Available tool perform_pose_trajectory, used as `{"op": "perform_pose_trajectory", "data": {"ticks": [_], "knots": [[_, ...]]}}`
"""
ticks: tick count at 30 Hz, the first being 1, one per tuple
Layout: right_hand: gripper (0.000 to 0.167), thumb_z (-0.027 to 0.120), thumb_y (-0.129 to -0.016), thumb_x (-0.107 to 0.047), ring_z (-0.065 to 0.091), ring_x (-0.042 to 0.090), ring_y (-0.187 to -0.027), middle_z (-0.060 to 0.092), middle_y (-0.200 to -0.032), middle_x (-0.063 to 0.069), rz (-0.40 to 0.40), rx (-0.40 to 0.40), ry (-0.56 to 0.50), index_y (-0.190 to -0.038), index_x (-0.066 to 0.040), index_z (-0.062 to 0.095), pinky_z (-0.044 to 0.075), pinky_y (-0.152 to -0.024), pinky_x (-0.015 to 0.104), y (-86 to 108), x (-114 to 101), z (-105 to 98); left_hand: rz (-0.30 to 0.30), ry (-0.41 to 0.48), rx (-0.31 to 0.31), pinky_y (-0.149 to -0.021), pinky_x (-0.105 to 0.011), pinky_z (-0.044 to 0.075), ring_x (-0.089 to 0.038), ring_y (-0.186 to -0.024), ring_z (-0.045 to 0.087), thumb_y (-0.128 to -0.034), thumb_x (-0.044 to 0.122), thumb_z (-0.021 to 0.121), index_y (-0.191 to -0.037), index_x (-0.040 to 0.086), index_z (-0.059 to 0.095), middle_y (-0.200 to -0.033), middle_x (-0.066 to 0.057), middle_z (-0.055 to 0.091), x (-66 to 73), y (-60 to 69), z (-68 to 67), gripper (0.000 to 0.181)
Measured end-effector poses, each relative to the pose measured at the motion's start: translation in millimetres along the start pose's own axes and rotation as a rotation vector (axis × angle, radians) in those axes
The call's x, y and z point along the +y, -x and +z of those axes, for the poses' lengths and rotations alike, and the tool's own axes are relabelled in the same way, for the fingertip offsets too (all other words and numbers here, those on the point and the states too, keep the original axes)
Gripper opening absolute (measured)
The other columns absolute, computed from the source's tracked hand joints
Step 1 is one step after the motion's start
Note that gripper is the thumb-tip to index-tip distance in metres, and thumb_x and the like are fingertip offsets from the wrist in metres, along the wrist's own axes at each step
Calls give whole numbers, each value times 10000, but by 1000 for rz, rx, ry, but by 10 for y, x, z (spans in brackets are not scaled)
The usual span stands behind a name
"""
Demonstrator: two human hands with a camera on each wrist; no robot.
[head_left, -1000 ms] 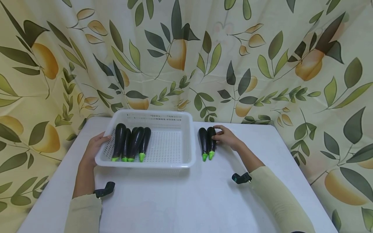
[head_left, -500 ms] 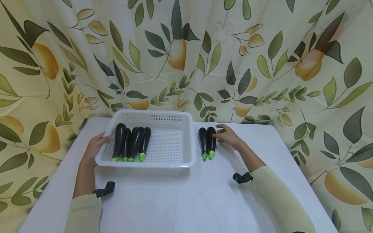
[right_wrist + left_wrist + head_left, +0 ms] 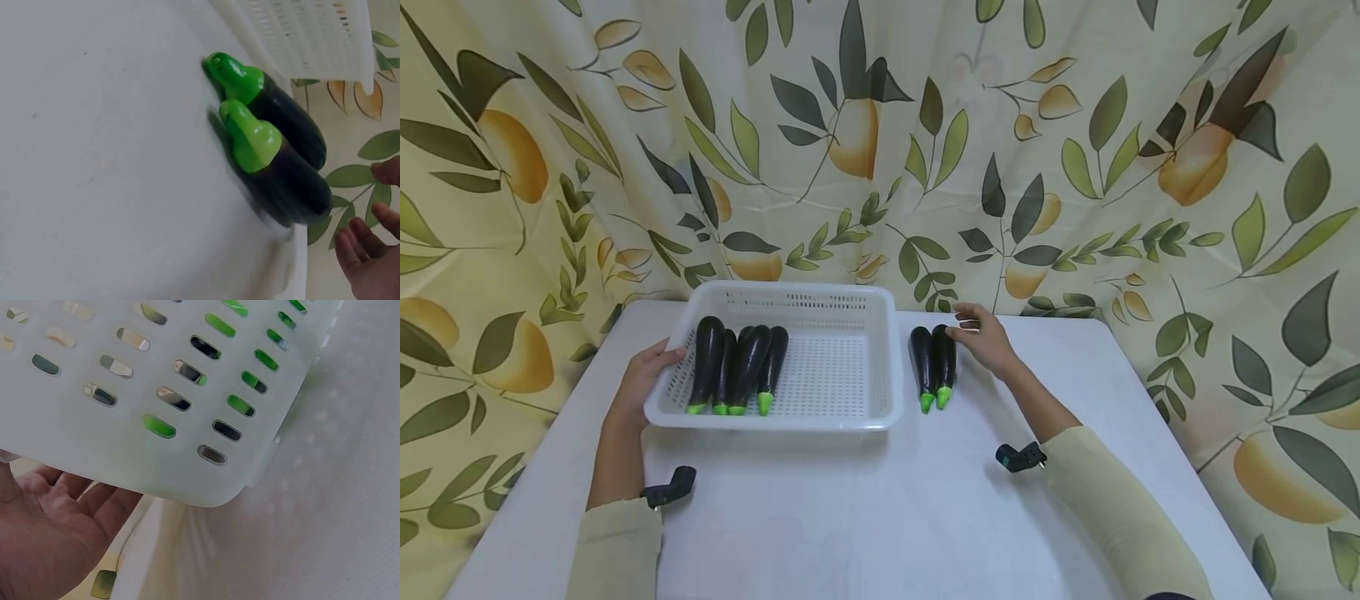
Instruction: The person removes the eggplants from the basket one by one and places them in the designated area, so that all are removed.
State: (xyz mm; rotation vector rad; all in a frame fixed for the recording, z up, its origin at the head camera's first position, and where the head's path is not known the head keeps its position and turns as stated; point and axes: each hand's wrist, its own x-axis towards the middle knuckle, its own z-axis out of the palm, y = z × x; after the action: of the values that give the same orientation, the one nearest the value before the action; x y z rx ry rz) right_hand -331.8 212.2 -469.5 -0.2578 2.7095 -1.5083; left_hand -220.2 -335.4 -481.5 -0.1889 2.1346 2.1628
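Observation:
A white perforated plastic basket (image 3: 842, 422) lies left of centre in the head view, with several dark purple eggplants (image 3: 750, 367) with green stem ends grouped in its left half. My left hand (image 3: 638, 383) holds the basket's left rim; in the left wrist view, its fingers (image 3: 103, 503) reach under the basket's edge. Two more eggplants lie side by side on the table right of the basket: a left one (image 3: 922, 367) and a right one (image 3: 945, 362). Beside the right one's far end, my right hand (image 3: 991, 343) hovers with loosely spread fingers, apart from it in the right wrist view.
A white-covered table (image 3: 850, 517) carries everything. Directly behind its far edge hangs a patterned curtain (image 3: 820, 225) with leaves and fruit. The basket's right wall stands close to the loose eggplants.
My right hand has come off the right eggplant and risen slightly, its fingers spreading away. The left hand, basket and eggplants stay where they were.

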Motion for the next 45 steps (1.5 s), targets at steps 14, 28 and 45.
{"op": "perform_pose_trajectory", "data": {"ticks": [14,28,45], "knots": [[644,695,-1015,-108,478,484,-1372,447,-1507,319,-70,-91,-107,-1556,64,391,427,-1104,593,-78,-238,97,15,-8,2,-829,-261,586,-16,-1002,680,-1119,291,513,-1656,30,258,-1181,172,633,-24,-32,-16,649],[571,667,-1041,-117,567,403,-1314,525,-1436,276,-151,-208,-247,-1540,34,435,470,-1094,493,-127,-597,304,13,-2,-7,-834,-262,587,-14,-999,685,-1126,273,489,-1658,23,242,-1165,186,641,-29,-31,-18,638],[519,640,-1036,-22,620,348,-1230,555,-1386,261,-183,-296,-361,-1512,73,457,547,-1001,387,-269,-1023,543,13,-51,-4,-840,-264,585,4,-993,677,-1129,281,471,-1657,33,252,-1335,57,611,1,-25,-5,623]]}}
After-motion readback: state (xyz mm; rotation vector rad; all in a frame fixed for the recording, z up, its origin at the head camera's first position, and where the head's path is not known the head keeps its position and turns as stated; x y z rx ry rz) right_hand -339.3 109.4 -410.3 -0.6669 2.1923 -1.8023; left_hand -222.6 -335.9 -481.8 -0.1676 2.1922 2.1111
